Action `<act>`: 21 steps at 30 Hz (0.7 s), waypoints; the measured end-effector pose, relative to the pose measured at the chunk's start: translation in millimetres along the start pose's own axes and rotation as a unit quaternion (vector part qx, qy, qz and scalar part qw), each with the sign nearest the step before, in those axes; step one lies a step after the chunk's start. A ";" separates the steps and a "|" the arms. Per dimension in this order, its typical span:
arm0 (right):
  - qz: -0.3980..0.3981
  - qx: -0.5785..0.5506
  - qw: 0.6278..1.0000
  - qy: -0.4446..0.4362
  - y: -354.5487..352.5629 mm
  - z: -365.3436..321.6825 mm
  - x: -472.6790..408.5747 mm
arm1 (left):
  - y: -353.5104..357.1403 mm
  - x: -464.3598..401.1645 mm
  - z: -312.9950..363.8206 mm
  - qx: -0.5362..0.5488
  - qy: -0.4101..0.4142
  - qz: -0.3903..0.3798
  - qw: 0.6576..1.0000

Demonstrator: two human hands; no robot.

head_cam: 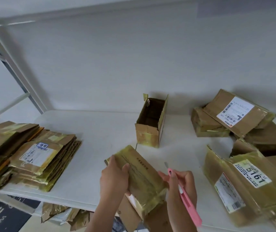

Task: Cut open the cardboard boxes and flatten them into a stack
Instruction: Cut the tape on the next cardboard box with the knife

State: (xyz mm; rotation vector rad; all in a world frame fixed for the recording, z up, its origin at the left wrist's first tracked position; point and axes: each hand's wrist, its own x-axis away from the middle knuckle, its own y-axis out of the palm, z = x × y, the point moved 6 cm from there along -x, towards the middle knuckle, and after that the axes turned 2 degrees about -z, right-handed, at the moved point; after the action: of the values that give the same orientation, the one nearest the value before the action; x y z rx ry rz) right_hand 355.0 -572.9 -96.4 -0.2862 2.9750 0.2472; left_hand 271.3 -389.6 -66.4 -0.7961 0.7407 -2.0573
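Note:
A taped cardboard box (142, 178) lies tilted over the table's near edge. My left hand (114, 179) grips its left side, thumb across the top face. My right hand (181, 186) holds a pink box cutter (186, 198) just right of the box, its short blade (166, 164) pointing up and away, apart from the cardboard. A stack of flattened boxes (38, 158) sits at the left of the white table (100, 131).
An open-topped box (151, 122) stands upright mid-table. Several taped boxes (234, 118) are piled at the far right, and a labelled one marked 5161 (248, 185) lies near right. A metal shelf frame (14, 67) rises at left. Cardboard scraps (63, 215) lie under the table.

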 end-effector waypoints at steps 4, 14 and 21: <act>-0.020 0.014 0.999 -0.022 7.8 1.0 -35.3 | 7.0 4.8 9.7 -0.151 0.030 0.041 0.987; 0.057 -0.047 0.997 0.037 -25.9 26.4 -2.2 | 35.0 -22.6 10.3 -0.294 0.338 -0.003 0.894; 0.029 -0.024 0.999 0.035 -19.5 31.5 -28.1 | 39.7 -7.7 7.9 -0.288 0.297 0.054 0.909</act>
State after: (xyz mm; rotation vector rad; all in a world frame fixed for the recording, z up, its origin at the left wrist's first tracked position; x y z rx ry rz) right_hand 390.1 -581.2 -125.6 -0.2197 3.0521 0.3236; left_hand 299.1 -405.5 -92.3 -0.3927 1.7473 -2.0002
